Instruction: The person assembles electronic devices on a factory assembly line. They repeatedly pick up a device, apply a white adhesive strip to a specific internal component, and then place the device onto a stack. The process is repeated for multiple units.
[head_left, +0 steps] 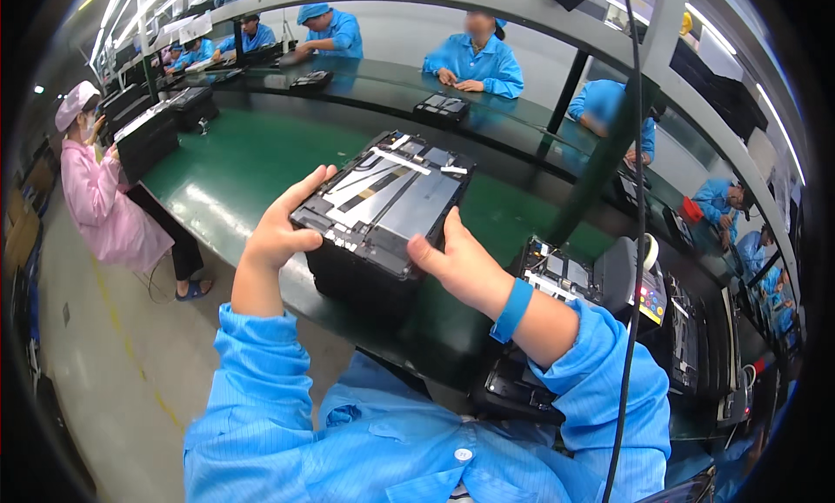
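Note:
An opened tablet point(404, 198) with a silver battery, white strips and black cables faces up in front of me, at or just above the top of a black stack point(357, 281). Whether it rests on the stack or is lifted off, I cannot tell. My left hand point(283, 220) grips its left side, thumb on the near corner and fingers along the far edge. On the right side, my right hand point(461, 259) holds it with the thumb on the near right corner. The undersides of both grips are hidden.
Right of me stand another opened tablet point(557, 268), a device with coloured buttons point(651, 303) and more black trays point(683, 338). A dark cable point(639, 155) hangs down in front. Beyond the green table point(226, 181), co-workers in blue sit along a dark line point(365, 94). A person in pink point(104, 190) stands left.

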Tool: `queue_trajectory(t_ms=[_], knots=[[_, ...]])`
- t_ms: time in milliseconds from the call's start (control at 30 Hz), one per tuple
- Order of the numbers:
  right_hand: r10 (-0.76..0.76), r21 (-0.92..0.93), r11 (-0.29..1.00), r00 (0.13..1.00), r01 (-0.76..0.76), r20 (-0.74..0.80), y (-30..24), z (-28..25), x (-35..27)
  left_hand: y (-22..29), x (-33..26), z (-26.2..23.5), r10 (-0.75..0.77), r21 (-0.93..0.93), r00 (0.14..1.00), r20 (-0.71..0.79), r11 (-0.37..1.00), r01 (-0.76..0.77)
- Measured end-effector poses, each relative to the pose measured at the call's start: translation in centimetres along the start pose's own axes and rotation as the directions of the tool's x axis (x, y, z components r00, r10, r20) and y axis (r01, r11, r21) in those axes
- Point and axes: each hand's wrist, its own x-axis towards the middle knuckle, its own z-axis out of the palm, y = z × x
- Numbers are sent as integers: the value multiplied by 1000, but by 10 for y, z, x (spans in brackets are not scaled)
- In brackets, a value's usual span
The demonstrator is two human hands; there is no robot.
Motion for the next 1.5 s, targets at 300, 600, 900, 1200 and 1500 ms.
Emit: queue_trajectory(t_ms=[300,600,900,1200,1500], knots=[[1,-409,912,999,-20,-46,-35,-4,-22,-9,-13,21,131,67,974,-183,990,-120],[-72,-686,721,996,93,59,-42,-9,-26,0,-28,35,119,91,961,-250,991,-99],[-107,-668,741,994,72,-11,-44,-8,-29,-3,-31,46,167,174,946,-278,977,-121],[-108,-676,730,994,97,26,-44,-10,-25,2,-32,44,152,200,952,-267,975,-99],[-66,-607,784,990,127,121,-47,-21,-31,5,-33,40,214,457,924,-316,888,-50]])
